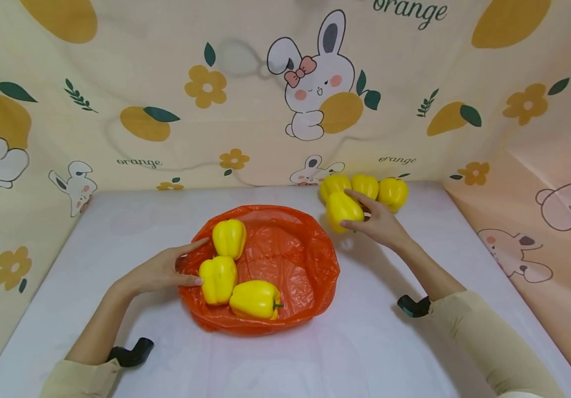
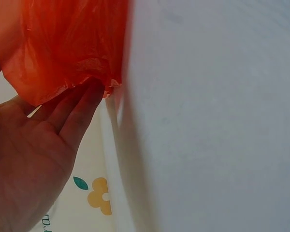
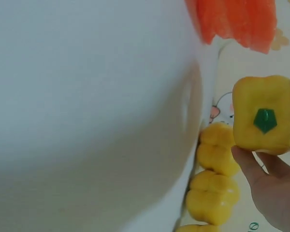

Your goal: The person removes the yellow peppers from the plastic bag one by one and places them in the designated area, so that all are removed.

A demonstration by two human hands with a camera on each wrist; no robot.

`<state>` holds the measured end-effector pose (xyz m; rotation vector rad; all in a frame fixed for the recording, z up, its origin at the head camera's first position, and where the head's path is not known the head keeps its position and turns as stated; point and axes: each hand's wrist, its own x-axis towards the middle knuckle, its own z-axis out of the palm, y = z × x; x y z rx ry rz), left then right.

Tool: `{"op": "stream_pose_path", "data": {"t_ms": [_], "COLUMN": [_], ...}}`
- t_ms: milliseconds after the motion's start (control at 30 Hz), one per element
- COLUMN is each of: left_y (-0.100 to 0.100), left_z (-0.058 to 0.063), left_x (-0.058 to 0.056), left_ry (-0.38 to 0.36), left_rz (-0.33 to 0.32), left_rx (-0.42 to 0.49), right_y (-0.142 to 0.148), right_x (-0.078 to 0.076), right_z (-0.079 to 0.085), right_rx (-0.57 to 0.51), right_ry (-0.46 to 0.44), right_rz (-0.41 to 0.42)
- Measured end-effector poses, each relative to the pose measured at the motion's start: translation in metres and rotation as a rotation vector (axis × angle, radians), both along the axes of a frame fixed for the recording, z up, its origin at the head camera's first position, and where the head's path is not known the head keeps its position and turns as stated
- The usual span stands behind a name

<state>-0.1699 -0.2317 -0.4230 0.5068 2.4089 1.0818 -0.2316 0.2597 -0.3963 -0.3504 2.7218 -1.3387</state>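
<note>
A red plastic bag [image 1: 290, 254] lies spread wide on the white table with three yellow bell peppers [image 1: 218, 280] along its left and near sides. My left hand [image 1: 158, 271] holds the bag's left rim, thumb close to one pepper; in the left wrist view its fingertips are hidden behind the red plastic [image 2: 63, 43]. Right of the bag, my right hand [image 1: 377, 221] grips another yellow bell pepper [image 1: 342, 211] between thumb and fingers. In the right wrist view this pepper [image 3: 266, 94] shows its green stem and is raised off the table.
Beyond my right hand, three more yellow bell peppers [image 1: 392, 193] stand in a row at the table's back edge. A patterned cloth [image 1: 245, 127] with rabbits and oranges hangs behind and at the sides. Black curved pieces [image 1: 133, 352] stick out by both sleeve cuffs.
</note>
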Motion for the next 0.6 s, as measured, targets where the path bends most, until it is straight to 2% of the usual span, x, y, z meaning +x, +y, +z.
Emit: {"op": "stream_pose_path", "data": {"t_ms": [267, 500, 600], "left_y": [0.002, 0.001, 0.001], "left_z": [0.000, 0.002, 0.003], "left_x": [-0.001, -0.001, -0.001], "left_ry": [-0.018, -0.013, -0.010], "left_rz": [-0.003, 0.001, 0.004], "left_rx": [0.008, -0.029, -0.031], "right_y": [0.010, 0.012, 0.011], "right_x": [0.001, -0.002, -0.003], "right_z": [-0.012, -0.023, -0.025], "right_rx": [0.041, 0.011, 0.031], "right_ry": [-0.019, -0.034, -0.017], "right_rz": [-0.036, -0.051, -0.058]}}
